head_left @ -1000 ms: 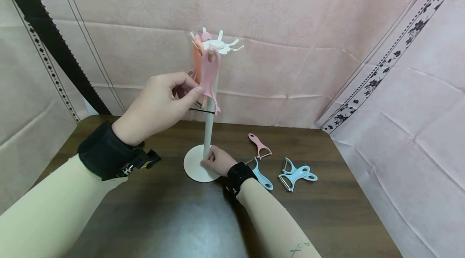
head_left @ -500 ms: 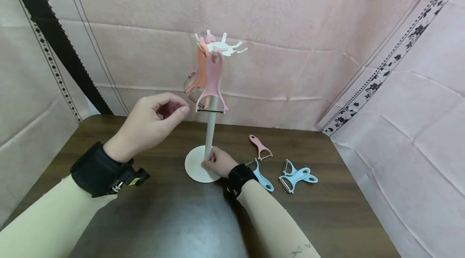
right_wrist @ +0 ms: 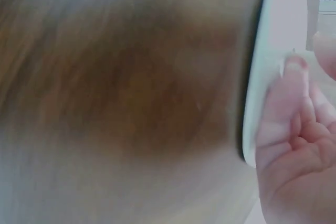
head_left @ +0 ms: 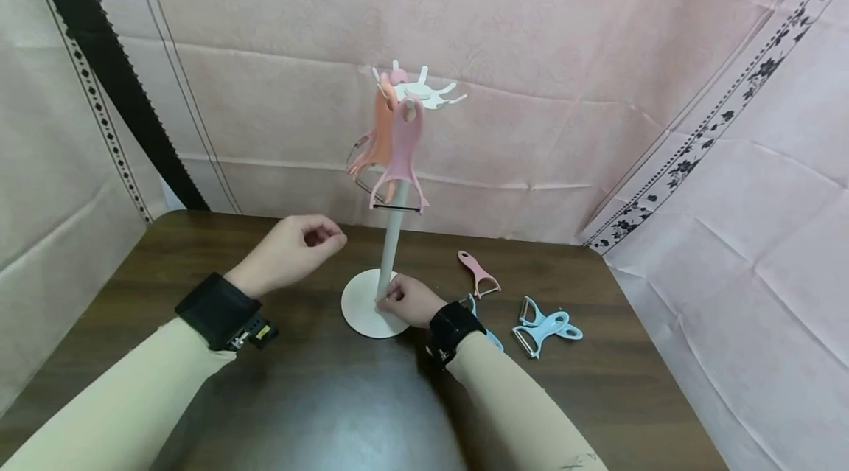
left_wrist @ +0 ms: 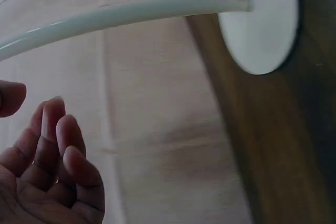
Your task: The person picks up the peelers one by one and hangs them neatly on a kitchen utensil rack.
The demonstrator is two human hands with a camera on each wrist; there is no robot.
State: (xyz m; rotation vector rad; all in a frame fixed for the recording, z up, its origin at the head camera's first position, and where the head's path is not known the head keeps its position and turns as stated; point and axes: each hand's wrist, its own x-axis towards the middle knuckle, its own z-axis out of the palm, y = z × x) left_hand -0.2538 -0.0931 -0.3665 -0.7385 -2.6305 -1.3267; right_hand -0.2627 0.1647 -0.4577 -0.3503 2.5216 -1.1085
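A white stand (head_left: 393, 246) with a round base and a hooked top rises from the table in the head view. A pink peeler (head_left: 404, 143) hangs at its front, beside an orange peeler (head_left: 382, 132); another pink peeler shows partly behind them. My left hand (head_left: 292, 253) is in the air left of the pole, fingers loosely curled around nothing. In the left wrist view its fingers (left_wrist: 50, 129) are apart from the pole. Low on the pole, my right hand (head_left: 413, 301) pinches it just above the base. In the right wrist view, fingertips (right_wrist: 296, 66) lie close over the base.
Right of the stand, a pink peeler (head_left: 476, 272) lies on the brown table (head_left: 318, 397). Two light blue peelers (head_left: 547, 325) overlap farther right. Another blue peeler (head_left: 493, 340) is partly hidden behind my right wrist. Patterned cloth (head_left: 530, 124) hangs behind the table.
My left hand has let go of the front pink peeler, which now hangs on the stand, and has moved left and down. My right hand keeps its place at the pole's foot.
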